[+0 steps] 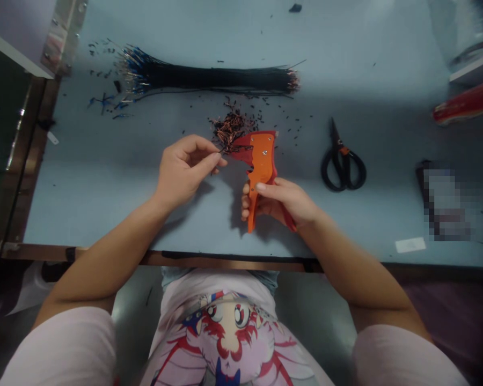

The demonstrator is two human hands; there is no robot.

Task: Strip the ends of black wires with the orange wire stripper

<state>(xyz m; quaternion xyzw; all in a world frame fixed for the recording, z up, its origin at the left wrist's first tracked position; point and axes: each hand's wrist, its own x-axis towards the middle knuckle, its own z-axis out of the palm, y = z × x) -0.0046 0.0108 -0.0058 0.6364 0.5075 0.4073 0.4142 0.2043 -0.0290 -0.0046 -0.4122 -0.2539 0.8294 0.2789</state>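
Though long, wire-stripper (261,161) in right grip (288,199)

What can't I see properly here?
All in the head view:
Orange-and-red hand tool: the right hand covers part of its grip.
Thin black strand: too small, partly hidden by the left hand.
Long red object: cut off by the right edge.
Dark-edged rectangular object: blurred by pixel blocks.

1. No text, brand or number can be read anywhere.
2. White rectangular label (410,245), near right on the workbench (378,214): any print is too faint to make out.
3. Small white tag (52,138), at the bench's left side: too small to read.
4. Orange wire stripper (261,158): any marking is indistinct.
5. Dark-edged object (446,206), right: its surface is pixelated, unreadable.
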